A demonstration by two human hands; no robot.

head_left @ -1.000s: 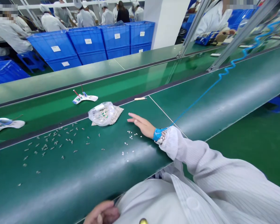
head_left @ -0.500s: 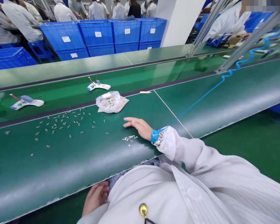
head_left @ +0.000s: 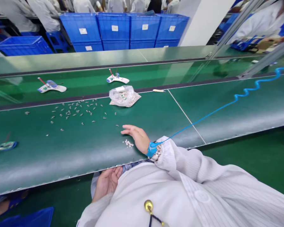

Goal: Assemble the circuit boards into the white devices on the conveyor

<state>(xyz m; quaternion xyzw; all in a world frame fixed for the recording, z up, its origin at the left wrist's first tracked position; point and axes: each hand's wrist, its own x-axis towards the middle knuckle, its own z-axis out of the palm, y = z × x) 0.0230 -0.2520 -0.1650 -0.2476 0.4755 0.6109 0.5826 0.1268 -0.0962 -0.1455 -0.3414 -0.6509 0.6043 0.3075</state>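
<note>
Resting low beside a small cluster of white pieces [head_left: 128, 143], the right hand [head_left: 136, 136] extends over the near part of the green table [head_left: 151, 113], its fingers lightly bent and pointing left, spread a little rather than pinching anything. The cluster lies just under the fingers, on the side toward the person's body; whether any fingertip touches it cannot be told. A blue wrist strap [head_left: 152, 149] circles the wrist, and a blue cord [head_left: 208, 114] runs from it to the upper right, coiled along its far part.

The left hand [head_left: 110, 180] is below the table's front edge, near the person's lap, palm turned up and fingers loosely curled, apart from the pieces.

Farther across the table, beyond the right hand, sits a clear plastic bag [head_left: 121, 97] with many small parts inside. To its left, small metallic parts [head_left: 77, 111] lie scattered, and a thin tan stick [head_left: 158, 90] rests to its right, near the far dark strip. Past that strip stand two white curved devices [head_left: 124, 80], each bearing a red piece that sticks up. At the far left of the table lies a green circuit board [head_left: 7, 146], somewhat blurred.
</note>
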